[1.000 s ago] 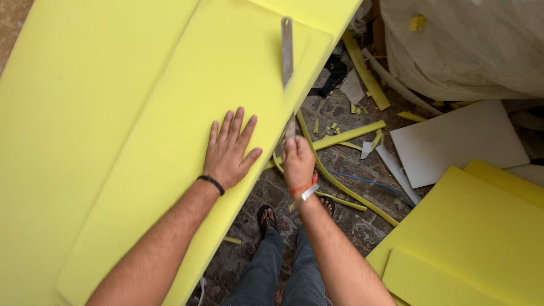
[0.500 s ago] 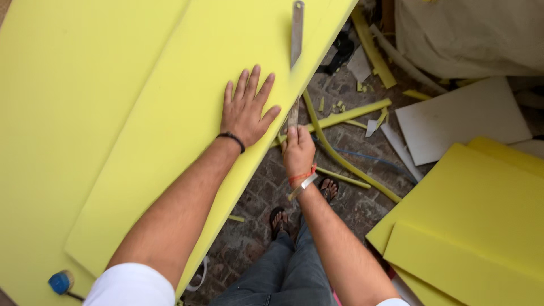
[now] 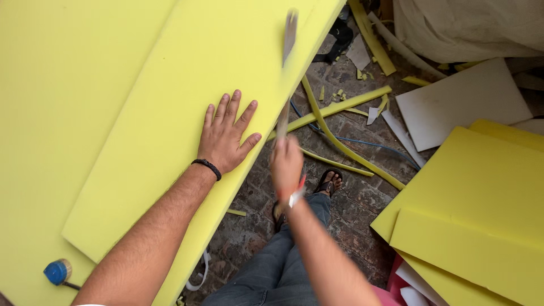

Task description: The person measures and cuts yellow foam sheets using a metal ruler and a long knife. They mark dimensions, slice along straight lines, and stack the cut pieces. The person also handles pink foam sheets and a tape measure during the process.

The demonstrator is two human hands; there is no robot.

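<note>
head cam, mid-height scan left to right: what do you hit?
Large yellow foam sheet → left hand flat on it → right hand gripping a long blade, blurred → thin yellow foam strips on the brick floor → white sheet → stacked yellow foam sheets.

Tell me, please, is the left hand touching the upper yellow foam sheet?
Touching: the head view shows the left hand pressed palm-down, fingers spread, on the upper yellow foam sheet.

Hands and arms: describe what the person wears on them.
Both forearms are bare and hairy. The left hand has a thin black band at the wrist. The right hand, motion-blurred, has a red and white band at its wrist. No gloves or rings are visible.
</note>
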